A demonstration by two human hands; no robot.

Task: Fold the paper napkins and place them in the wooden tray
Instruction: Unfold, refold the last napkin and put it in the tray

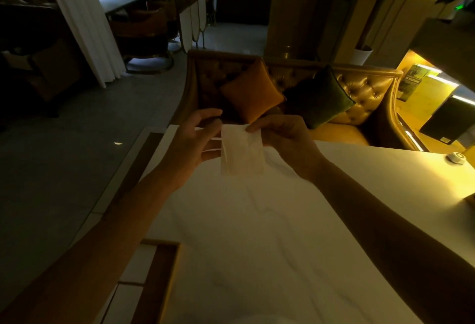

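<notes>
Both hands hold a paper napkin (pixel 243 150) in the air above the far edge of the pale counter (pixel 282 233). The left hand (pixel 195 141) has its grip closed on the napkin's upper left edge, thumb over fingers; the right hand (pixel 282 141) pinches the upper right corner between thumb and forefinger. The napkin hangs down loosely from that top edge, its lower end free and clear of the counter.

The counter surface under and between the forearms is bare and wide. Its left edge runs diagonally beside a dark wooden border (pixel 159 280) at lower left, too dim to identify. Just past the far edge stands a tufted leather sofa (pixel 365 92) with an orange cushion (pixel 252 92) and a dark green cushion (pixel 321 97). A small round white object (pixel 457 157) sits near the counter's right end, well apart from the hands.
</notes>
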